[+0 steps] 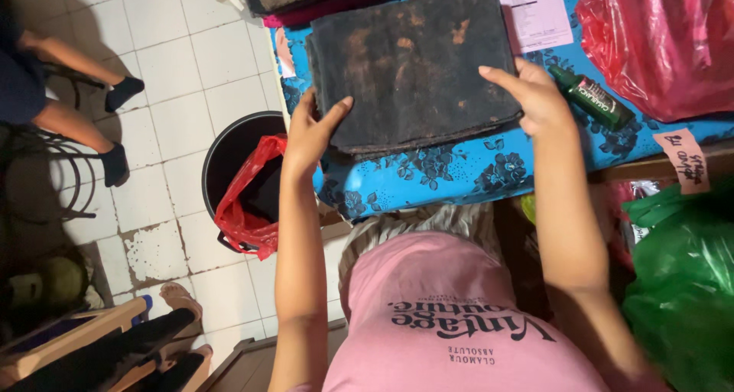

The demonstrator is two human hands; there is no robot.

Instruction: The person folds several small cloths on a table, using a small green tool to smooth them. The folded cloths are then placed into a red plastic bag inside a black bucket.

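Here: folded dark cloth | rust-brown blotches | both hands gripping corners

table near edge: open strip of blue floral cloth in front of dark folded fabric | right: green bottle just beside right hand, red bag crowds far right corner | left edge: black bin with red liner stands below | far edge: paper sheet, stacked cloth
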